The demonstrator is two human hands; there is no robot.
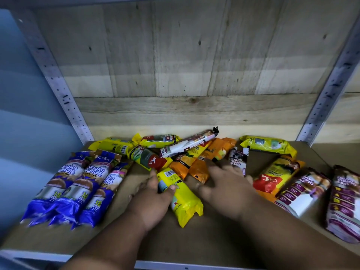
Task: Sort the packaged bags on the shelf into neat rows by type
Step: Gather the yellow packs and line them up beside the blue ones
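Observation:
My left hand point(153, 199) grips a yellow bag pack point(182, 201) lying at the shelf's front middle, thumb over its upper end. My right hand point(228, 184) is blurred, fingers spread, hovering just in front of the orange packs point(194, 168) and holding nothing. Three blue "Singlet Handle" packs point(78, 184) lie side by side at the left. Purple "Draw String" packs point(342, 203) lie in a row at the right, one more point(237, 158) in the middle heap. Yellow packs point(268, 145) and a white roll point(189, 146) are jumbled at the back.
The shelf board point(194, 240) is brown, with a pale metal front edge point(155, 265). Perforated metal uprights point(58, 82) stand at both back corners before a wooden plank wall. A yellow-and-red pack point(276, 176) lies right of my right hand.

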